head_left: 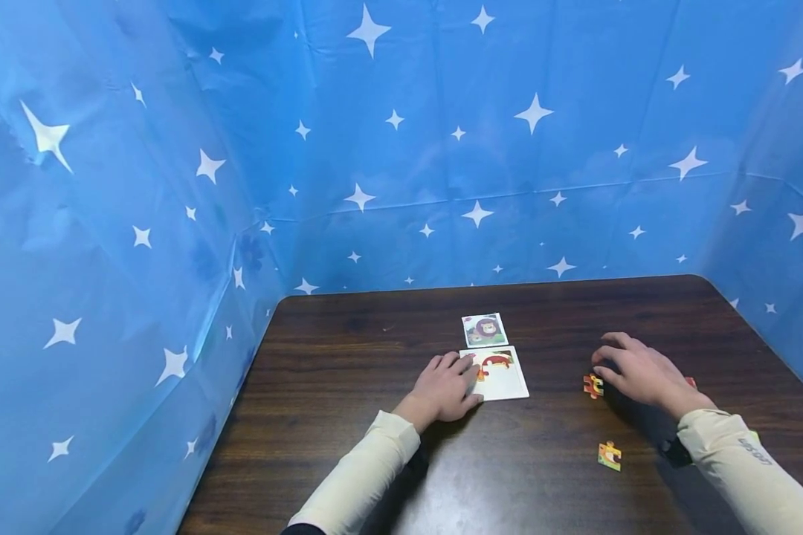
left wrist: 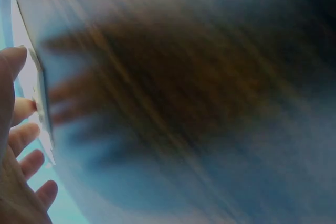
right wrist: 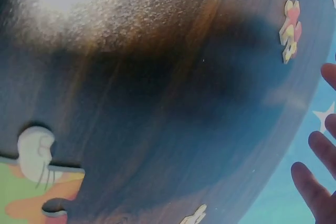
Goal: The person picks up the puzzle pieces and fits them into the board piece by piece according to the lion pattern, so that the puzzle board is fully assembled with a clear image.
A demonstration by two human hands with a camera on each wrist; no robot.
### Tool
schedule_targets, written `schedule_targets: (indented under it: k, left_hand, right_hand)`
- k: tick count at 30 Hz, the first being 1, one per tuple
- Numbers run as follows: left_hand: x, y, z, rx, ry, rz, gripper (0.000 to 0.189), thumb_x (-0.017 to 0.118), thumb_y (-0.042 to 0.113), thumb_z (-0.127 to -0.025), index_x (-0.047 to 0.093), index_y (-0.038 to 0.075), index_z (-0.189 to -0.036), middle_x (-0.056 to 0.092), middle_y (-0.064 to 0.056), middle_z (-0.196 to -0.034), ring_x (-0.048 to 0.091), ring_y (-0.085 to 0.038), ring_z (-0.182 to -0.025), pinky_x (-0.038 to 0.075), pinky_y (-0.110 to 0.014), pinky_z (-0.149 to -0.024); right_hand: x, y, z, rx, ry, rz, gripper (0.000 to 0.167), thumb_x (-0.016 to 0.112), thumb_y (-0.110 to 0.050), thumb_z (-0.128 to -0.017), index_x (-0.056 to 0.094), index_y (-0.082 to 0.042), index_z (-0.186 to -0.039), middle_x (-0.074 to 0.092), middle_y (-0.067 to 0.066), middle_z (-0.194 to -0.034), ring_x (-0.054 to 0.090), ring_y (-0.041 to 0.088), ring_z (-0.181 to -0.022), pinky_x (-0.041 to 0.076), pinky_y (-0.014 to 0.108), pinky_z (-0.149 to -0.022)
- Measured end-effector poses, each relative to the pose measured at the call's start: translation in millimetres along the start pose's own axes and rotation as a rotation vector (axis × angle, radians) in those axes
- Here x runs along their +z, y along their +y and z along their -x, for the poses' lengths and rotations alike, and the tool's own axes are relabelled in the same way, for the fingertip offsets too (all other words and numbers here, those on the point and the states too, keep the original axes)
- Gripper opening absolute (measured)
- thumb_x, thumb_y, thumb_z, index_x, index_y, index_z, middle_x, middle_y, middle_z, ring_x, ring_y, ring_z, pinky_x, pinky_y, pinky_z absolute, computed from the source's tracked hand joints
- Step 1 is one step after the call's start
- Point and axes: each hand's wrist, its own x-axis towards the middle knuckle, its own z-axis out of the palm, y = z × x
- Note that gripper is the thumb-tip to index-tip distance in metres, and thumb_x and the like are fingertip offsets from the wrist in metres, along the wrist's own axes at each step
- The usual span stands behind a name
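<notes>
My left hand (head_left: 444,388) lies over the left edge of a white puzzle board (head_left: 508,385), its fingers fairly straight. The left wrist view shows the board (left wrist: 29,61) edge-on by the fingertips. A partly assembled picture in reddish brown and orange (head_left: 497,361) shows on the board. My right hand (head_left: 645,375) hovers above the table at the right, fingers loosely bent and spread, nothing visible in them. Just left of its fingertips lies an orange puzzle piece (head_left: 593,385). In the right wrist view, a piece (right wrist: 291,31) lies apart from the fingers (right wrist: 312,190).
A lion picture card (head_left: 485,330) lies behind the board. Another puzzle piece (head_left: 610,455) sits nearer the front, and a red piece (head_left: 691,382) is partly hidden behind the right wrist. A large piece (right wrist: 39,187) shows low in the right wrist view. Blue starry cloth (head_left: 442,163) surrounds the dark table (head_left: 348,364).
</notes>
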Motion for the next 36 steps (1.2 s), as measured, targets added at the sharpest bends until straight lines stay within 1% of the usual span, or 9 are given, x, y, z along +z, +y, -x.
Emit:
schedule_targets:
  k: [5, 8, 13, 19, 22, 26, 30, 33, 36]
  left_hand:
    - [2.6, -0.4, 4.6, -0.009, -0.001, -0.004, 0.065, 0.038, 0.06, -0.104, 0.036, 0.025, -0.159, 0.031, 0.005, -0.166, 0.03, -0.02, -0.151, 0.029, -0.042, -0.121]
    - [2.0, 3.1, 8.9, -0.015, 0.022, -0.008, 0.066, 0.038, 0.061, -0.103, 0.038, 0.024, -0.158, 0.036, 0.004, -0.164, 0.034, -0.019, -0.149, 0.031, -0.042, -0.12]
    - [1.6, 10.0, 12.9, -0.034, 0.033, 0.005, 0.067, 0.036, 0.063, -0.103, 0.039, 0.024, -0.157, 0.039, 0.005, -0.162, 0.037, -0.019, -0.147, 0.031, -0.044, -0.12]
    - [2.0, 12.6, 13.1, -0.069, 0.005, 0.008, 0.069, 0.035, 0.065, -0.103, 0.036, 0.024, -0.159, 0.036, 0.006, -0.164, 0.033, -0.019, -0.151, 0.027, -0.046, -0.123]
    - [1.8, 13.6, 13.6, -0.068, 0.003, -0.006, 0.07, 0.034, 0.066, -0.102, 0.035, 0.024, -0.159, 0.036, 0.006, -0.164, 0.033, -0.019, -0.151, 0.027, -0.046, -0.123]
    - [0.7, 14.9, 13.3, -0.064, 0.029, -0.057, 0.069, 0.034, 0.066, -0.102, 0.038, 0.025, -0.158, 0.039, 0.007, -0.162, 0.035, -0.019, -0.15, 0.029, -0.045, -0.122]
    - [0.3, 15.2, 12.2, -0.064, 0.026, -0.056, 0.071, 0.033, 0.068, -0.102, 0.039, 0.025, -0.157, 0.041, 0.007, -0.161, 0.037, -0.018, -0.148, 0.029, -0.045, -0.122]
    - [-0.2, 15.6, 12.7, -0.072, -0.004, -0.029, 0.073, 0.032, 0.069, -0.101, 0.035, 0.024, -0.159, 0.037, 0.007, -0.164, 0.037, -0.018, -0.148, 0.028, -0.045, -0.123]
    - [-0.2, 15.7, 13.2, -0.077, -0.024, -0.016, 0.075, 0.032, 0.07, -0.101, 0.032, 0.025, -0.16, 0.034, 0.007, -0.165, 0.037, -0.018, -0.149, 0.027, -0.045, -0.123]
  right_hand:
    - [1.5, -1.2, -0.7, 0.002, -0.004, 0.009, 0.015, 0.068, -0.025, -0.097, 0.075, -0.016, -0.107, 0.053, 0.029, -0.139, 0.056, 0.048, -0.121, 0.05, 0.062, -0.087]
    - [2.2, -3.1, -1.4, 0.002, -0.008, 0.01, 0.017, 0.068, -0.026, -0.097, 0.074, -0.016, -0.108, 0.052, 0.029, -0.14, 0.056, 0.048, -0.122, 0.05, 0.062, -0.088]
    - [3.0, -5.4, -2.3, 0.013, -0.013, 0.013, 0.017, 0.068, -0.026, -0.097, 0.075, -0.016, -0.108, 0.051, 0.029, -0.141, 0.055, 0.048, -0.123, 0.05, 0.063, -0.089]
    - [4.2, -6.4, -3.7, 0.006, -0.023, 0.006, 0.017, 0.067, -0.027, -0.097, 0.074, -0.017, -0.109, 0.051, 0.028, -0.142, 0.054, 0.048, -0.124, 0.049, 0.064, -0.09]
    - [4.8, -6.3, -3.6, 0.004, -0.027, 0.01, 0.016, 0.067, -0.027, -0.097, 0.074, -0.017, -0.108, 0.051, 0.028, -0.142, 0.055, 0.048, -0.124, 0.05, 0.064, -0.089]
    - [5.2, -4.3, -2.2, 0.012, -0.054, 0.018, 0.015, 0.068, -0.028, -0.097, 0.074, -0.018, -0.107, 0.054, 0.029, -0.138, 0.056, 0.049, -0.122, 0.05, 0.064, -0.088]
    - [4.3, -1.5, 0.9, 0.022, -0.086, 0.033, 0.022, 0.07, -0.033, -0.095, 0.074, -0.017, -0.108, 0.057, 0.028, -0.134, 0.057, 0.048, -0.118, 0.05, 0.062, -0.085]
    - [2.6, 0.3, 3.7, 0.033, -0.101, 0.038, 0.03, 0.072, -0.036, -0.092, 0.074, -0.014, -0.111, 0.058, 0.028, -0.132, 0.057, 0.048, -0.117, 0.05, 0.063, -0.085]
    - [2.5, 2.9, 6.2, 0.052, -0.116, 0.036, 0.034, 0.075, -0.036, -0.089, 0.074, -0.012, -0.112, 0.058, 0.029, -0.132, 0.056, 0.05, -0.118, 0.048, 0.065, -0.086]
